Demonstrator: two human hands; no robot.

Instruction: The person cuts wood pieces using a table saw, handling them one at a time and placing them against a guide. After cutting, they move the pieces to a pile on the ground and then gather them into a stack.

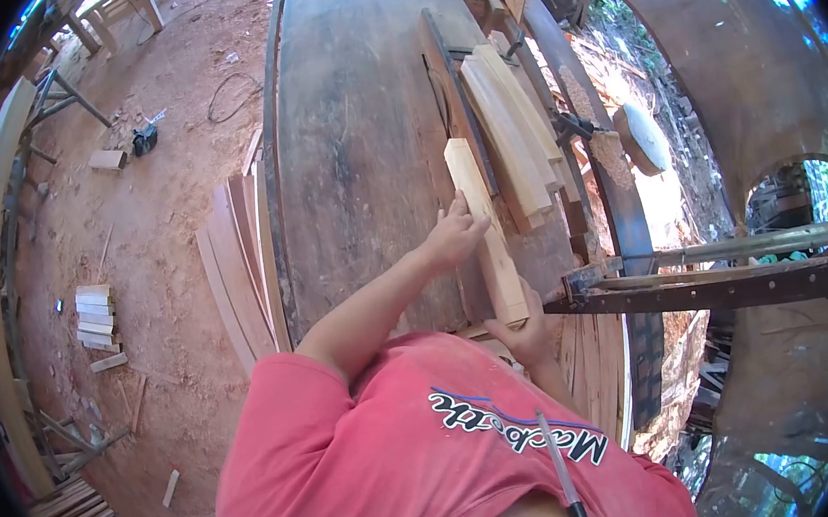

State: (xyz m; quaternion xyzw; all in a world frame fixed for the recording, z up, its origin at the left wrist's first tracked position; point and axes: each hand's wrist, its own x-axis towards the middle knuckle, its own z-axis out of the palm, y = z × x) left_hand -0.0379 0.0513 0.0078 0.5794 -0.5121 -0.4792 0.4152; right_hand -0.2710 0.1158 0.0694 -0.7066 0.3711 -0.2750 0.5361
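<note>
Right grip [529,332], block [497,262] edge, roomy tabletop [353,145]

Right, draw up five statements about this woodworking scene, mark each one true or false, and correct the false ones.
1. The left hand touches the wooden bar between its two ends. True.
2. The right hand is at the bar's far end. False: it is at the near end, close to the shirt.
3. The stacked timber lies to the picture's left of the bar. False: it lies to the picture's right.
4. Small pale wood blocks lie on the dirt floor. True.
5. The red shirt is plain, without lettering. False: it has dark script lettering outlined in white.
</note>
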